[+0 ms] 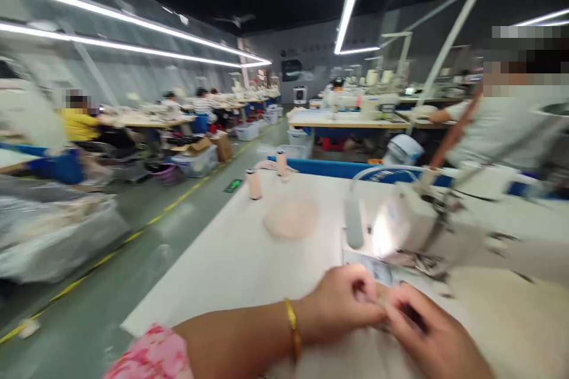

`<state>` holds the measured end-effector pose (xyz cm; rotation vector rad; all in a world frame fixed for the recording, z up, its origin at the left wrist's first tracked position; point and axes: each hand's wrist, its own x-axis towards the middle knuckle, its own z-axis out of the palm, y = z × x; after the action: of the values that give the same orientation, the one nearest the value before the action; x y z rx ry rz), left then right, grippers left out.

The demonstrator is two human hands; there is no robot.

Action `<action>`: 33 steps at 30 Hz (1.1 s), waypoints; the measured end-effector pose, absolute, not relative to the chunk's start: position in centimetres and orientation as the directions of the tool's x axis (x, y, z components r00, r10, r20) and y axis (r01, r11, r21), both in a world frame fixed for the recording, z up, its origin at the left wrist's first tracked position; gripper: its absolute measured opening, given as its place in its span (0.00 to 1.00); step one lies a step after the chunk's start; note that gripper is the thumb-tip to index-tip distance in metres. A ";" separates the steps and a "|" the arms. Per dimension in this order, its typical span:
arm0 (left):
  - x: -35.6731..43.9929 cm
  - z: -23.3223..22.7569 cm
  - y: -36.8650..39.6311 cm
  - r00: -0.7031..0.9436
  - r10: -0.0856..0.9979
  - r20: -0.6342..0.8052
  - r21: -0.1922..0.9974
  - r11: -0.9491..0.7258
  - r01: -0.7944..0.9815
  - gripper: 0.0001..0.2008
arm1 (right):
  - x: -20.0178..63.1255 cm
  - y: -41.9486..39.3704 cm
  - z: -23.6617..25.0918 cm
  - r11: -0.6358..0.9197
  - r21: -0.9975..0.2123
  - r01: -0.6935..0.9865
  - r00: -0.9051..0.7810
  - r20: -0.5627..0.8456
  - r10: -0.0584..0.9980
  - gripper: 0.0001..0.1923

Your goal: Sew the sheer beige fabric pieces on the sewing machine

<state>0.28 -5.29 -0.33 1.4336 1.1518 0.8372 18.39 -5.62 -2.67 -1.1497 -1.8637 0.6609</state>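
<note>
My left hand [344, 302], with a gold bangle at the wrist, meets my right hand [429, 334] on the white sewing table [231, 260]. Both pinch a small pale piece [383, 307] between the fingertips; blur hides what it is. Just beyond the hands is the needle area of a white sewing machine [422, 222] with a bright lamp glare on it. A round pale pink fabric piece [291, 219] lies flat further back on the table.
Two thread spools [253, 183] [281, 163] stand at the table's far edge. A person in a pale top [502, 124] works at the right. Rows of sewing tables with seated people, bins and boxes line the left; a grey aisle with a yellow line [133, 237] runs alongside.
</note>
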 end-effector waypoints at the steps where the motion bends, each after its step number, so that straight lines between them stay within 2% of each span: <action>1: 0.3 0.2 -5.2 0.309 0.947 -0.092 0.982 0.034 0.187 0.11 | 18.8 -6.0 -2.2 0.402 -0.776 0.487 -0.227 0.332 0.916 0.14; 3: 0.2 0.8 -4.5 0.393 0.914 -0.099 0.988 0.042 0.152 0.12 | 19.0 -6.1 -1.2 0.358 -0.782 0.510 -0.227 0.279 0.933 0.12; 5: 0.2 1.4 -3.9 0.434 0.892 -0.131 0.978 0.044 0.205 0.11 | 18.9 -5.7 -0.7 0.322 -0.802 0.503 -0.220 0.241 0.945 0.08; 9: 0.3 2.3 -3.8 0.432 0.885 -0.172 0.954 0.041 0.297 0.14 | 18.6 -5.3 -0.2 0.273 -0.838 0.472 -0.194 0.204 0.960 0.05; 13: 0.2 2.5 -3.9 0.440 0.881 -0.174 0.958 0.049 0.281 0.15 | 18.7 -5.5 -0.1 0.284 -0.846 0.450 -0.194 0.218 0.956 0.06; 17: 0.2 1.9 -3.6 0.423 0.894 -0.145 0.935 -0.017 0.355 0.17 | 18.8 -5.1 -0.4 0.238 -0.828 0.507 -0.157 0.182 0.971 0.07; 19: 0.3 1.5 -3.4 0.385 0.922 -0.044 0.860 -0.161 0.485 0.18 | 18.7 -4.9 -0.7 0.234 -0.787 0.571 -0.140 0.188 0.972 0.08; 23: 0.7 0.3 -3.0 0.385 0.913 0.136 0.602 -0.385 0.699 0.13 | 18.3 -4.2 -1.1 0.256 -0.635 0.729 -0.166 0.199 0.966 0.11; 27: 0.8 -0.6 -2.8 0.396 0.860 0.321 0.481 -0.508 0.714 0.05 | 17.9 -3.8 -1.1 0.247 -0.530 0.811 -0.172 0.187 0.967 0.14; 30: 0.6 -1.1 -2.7 0.509 0.740 0.440 0.335 -0.661 0.672 0.11 | 17.9 -3.7 -1.2 0.249 -0.512 0.822 -0.163 0.206 0.965 0.13; 33: 0.3 -1.4 -2.7 0.630 0.629 0.455 0.230 -0.766 0.600 0.16 | 18.2 -3.9 -1.5 0.259 -0.501 0.825 -0.153 0.244 0.958 0.08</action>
<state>0.33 -2.65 -1.42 2.7851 1.0513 0.8109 18.19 -3.90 -1.51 -1.6104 -2.0252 0.3406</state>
